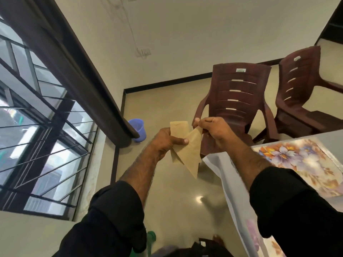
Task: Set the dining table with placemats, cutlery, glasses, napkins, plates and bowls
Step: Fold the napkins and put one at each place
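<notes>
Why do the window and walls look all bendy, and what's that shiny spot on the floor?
Head view: the wide-angle lens bends the window bars and tilts the walls; the bright spot on the floor is glare from a light; the table edge and sleeves near the frame edge look soft and smeared, while the hands' napkins stay fairly sharp.

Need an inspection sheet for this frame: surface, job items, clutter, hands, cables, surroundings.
Surface: table at right, only its corner in view, white cloth hanging over the edge; a floral placemat lies on it.
Job items: tan napkins, held in the air off the table, one being peeled from the rest.
Clutter: purple bucket on the floor by the wall; something green at the bottom edge, unclear.
Hands: left hand grips the napkins, thumb on top; right hand pinches one napkin's corner.
Cables: a wire runs down the wall to a switch plate.
Surroundings: barred window at left, two brown plastic chairs, glossy floor.
</notes>
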